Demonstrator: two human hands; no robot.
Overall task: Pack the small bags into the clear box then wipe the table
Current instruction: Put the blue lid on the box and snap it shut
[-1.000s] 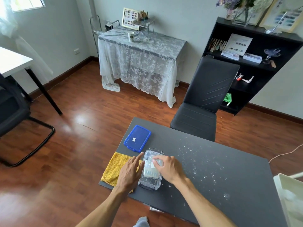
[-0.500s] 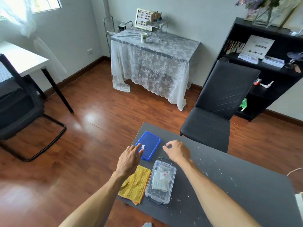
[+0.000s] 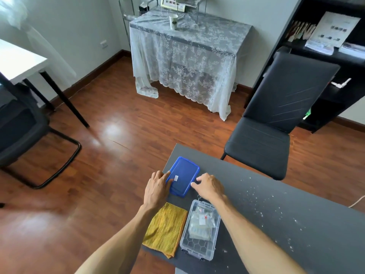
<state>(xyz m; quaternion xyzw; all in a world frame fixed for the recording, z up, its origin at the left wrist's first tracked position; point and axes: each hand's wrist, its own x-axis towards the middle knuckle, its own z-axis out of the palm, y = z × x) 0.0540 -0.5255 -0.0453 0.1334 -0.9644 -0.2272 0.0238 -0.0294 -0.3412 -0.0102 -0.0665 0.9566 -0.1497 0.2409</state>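
Observation:
The blue lid (image 3: pixel 183 175) lies flat near the far left corner of the dark table (image 3: pixel 276 224). My left hand (image 3: pixel 157 187) has its fingers over the lid's left edge. My right hand (image 3: pixel 209 187) pinches the lid's right edge with its fingertips. Nearer to me stands the clear box (image 3: pixel 194 252), uncovered, with the small bags (image 3: pixel 200 222) stacked inside. My right forearm passes over the box's right side. A folded yellow cloth (image 3: pixel 166 228) lies just left of the box, at the table's left edge.
White specks (image 3: pixel 276 210) are scattered over the table's middle and right. A black chair (image 3: pixel 276 119) stands at the far side of the table. Beyond are a lace-covered table (image 3: pixel 187 46), a black shelf (image 3: pixel 335 56) and a second chair (image 3: pixel 19 131) on the left.
Both hands left the clear box and reached forward to the blue lid, now touching its two long edges. The camera turned and tilted, so the box and cloth sit lower in view.

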